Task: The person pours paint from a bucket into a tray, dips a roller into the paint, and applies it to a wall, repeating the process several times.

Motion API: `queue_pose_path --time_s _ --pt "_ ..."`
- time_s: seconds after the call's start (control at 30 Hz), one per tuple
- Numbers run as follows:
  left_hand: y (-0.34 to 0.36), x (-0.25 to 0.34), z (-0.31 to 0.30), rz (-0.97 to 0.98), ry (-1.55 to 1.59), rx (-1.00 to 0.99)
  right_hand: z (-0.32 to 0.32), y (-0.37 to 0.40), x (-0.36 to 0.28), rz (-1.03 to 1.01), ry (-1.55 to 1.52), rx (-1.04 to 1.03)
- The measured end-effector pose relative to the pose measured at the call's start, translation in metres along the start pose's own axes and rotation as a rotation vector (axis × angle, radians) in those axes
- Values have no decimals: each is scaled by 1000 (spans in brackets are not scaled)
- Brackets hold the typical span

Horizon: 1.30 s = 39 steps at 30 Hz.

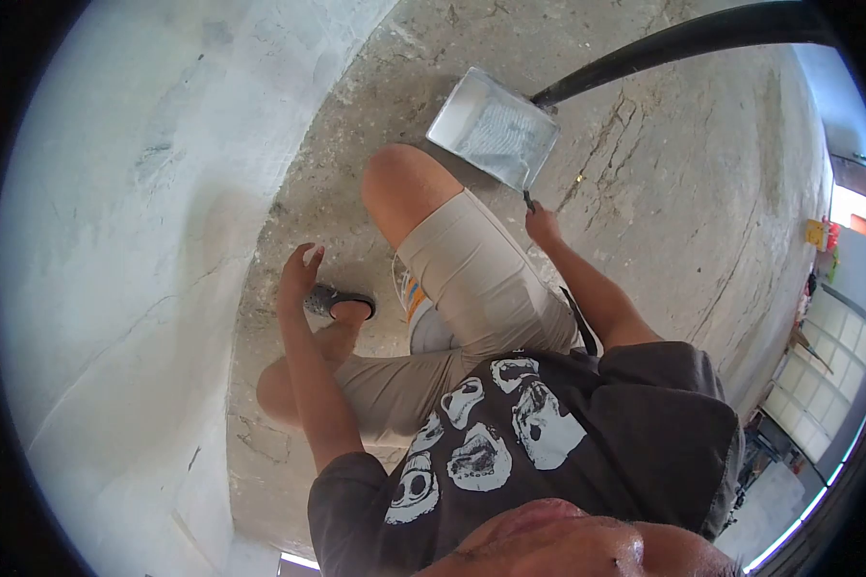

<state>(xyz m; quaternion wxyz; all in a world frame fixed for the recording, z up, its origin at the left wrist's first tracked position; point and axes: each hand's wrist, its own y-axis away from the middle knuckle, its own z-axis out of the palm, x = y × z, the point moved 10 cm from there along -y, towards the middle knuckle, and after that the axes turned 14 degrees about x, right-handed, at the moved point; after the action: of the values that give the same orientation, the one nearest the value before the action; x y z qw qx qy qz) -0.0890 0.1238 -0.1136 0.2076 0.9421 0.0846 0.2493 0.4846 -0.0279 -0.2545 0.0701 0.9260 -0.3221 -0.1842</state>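
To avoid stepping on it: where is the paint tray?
The paint tray lies on the floor, upper right of centre in the head view, just beyond the right hand.

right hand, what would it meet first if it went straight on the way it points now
Past the dark handle it holds, the right hand would probably meet the near edge of the tray first, though depth is unclear from this view.

right arm [601, 298] outstretched, right hand [543, 225] closed in a grip, left hand [298, 277] seemingly loosely curled
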Motion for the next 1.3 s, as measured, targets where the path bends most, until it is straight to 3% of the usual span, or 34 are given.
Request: queue_pose_path --time_s 0.23,0.4,0.6,0.8,0.93,1.0,1.1,1.3 --pt "-3 -14 12 -58 55 -44 3 -125 -45 -62 97 -12" --pt "-8 -5 3 97 9 81 -9 -175 -71 -25 126 1" --pt "-3 -3 2 -54 56 -31 -10 -152 -44 -147 148 -48" --pt "-3 5 -5 -4 57 5 -38 -67 -4 -111 205 -138" --pt "1 6 -8 -11 53 10 -51 -28 17 -126 96 -41" --pt "0 2 -5 -2 30 16 -58 -12 30 -33 71 -38" --pt "-1 -4 0 21 2 20 -74 -3 34 -32 260 -74" --pt "-1 -9 5 -16 20 -6 -71 -48 38 -42 323 -124"
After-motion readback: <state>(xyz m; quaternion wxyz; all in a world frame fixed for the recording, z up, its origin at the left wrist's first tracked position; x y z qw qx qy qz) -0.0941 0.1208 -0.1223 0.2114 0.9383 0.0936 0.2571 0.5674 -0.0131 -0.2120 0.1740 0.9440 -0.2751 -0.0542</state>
